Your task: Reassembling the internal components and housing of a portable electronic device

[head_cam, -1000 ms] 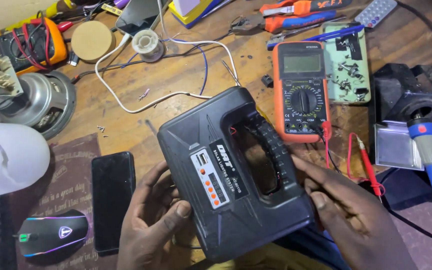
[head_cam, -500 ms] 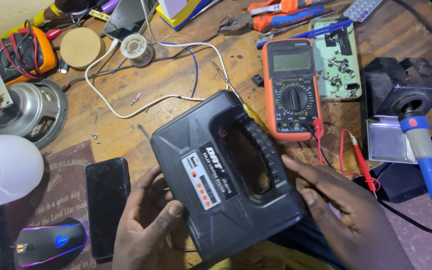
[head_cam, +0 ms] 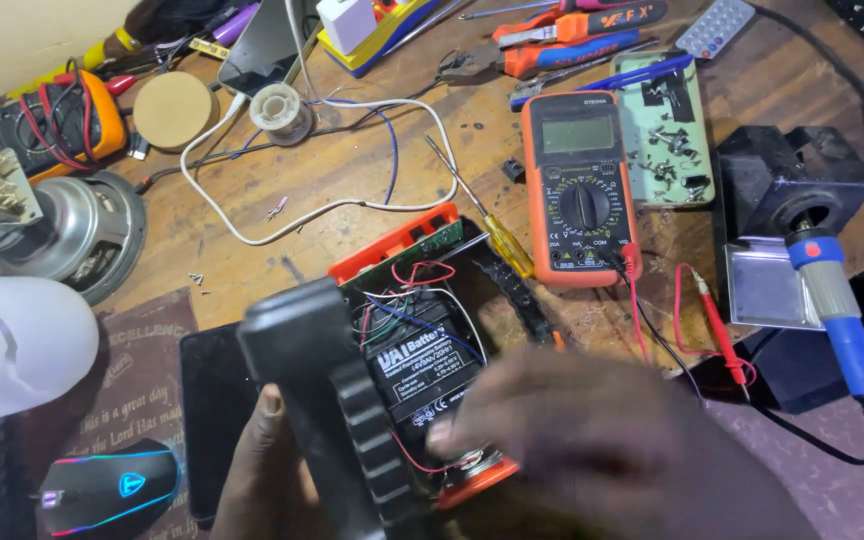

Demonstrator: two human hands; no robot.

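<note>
Two hands are seen low in the view, with one opened black device between them. Its black cover point(head_cam: 322, 400), with a ribbed handle, is lifted clear and gripped by the left hand point(head_cam: 262, 470), fingers closed on its lower edge. The open body point(head_cam: 422, 330), with one black battery point(head_cam: 422, 370), one green circuit board and several thin wires, is lying on the desk point(head_cam: 352, 190) in the middle foreground. The right hand point(head_cam: 602, 450) is spread loosely over the body's lower right part, a fingertip resting at the battery's edge; it is blurred, and whether anything is held cannot be told.

Two multimeters are counted: one orange point(head_cam: 577, 185) just beyond the body, one point(head_cam: 42, 125) at far left. One yellow-handled screwdriver point(head_cam: 492, 235) is laid against the body's upper right corner. One blue-handled soldering iron point(head_cam: 837, 310) is stood at right beside a black stand point(head_cam: 792, 185). One dark phone point(head_cam: 212, 400) and one lit mouse point(head_cam: 112, 495) are at lower left. One solder spool point(head_cam: 280, 110), one white cable point(head_cam: 252, 235) and orange pliers point(head_cam: 562, 45) are farther back.

The body's lower end is hidden by the right hand; a white object at left is cut off.
</note>
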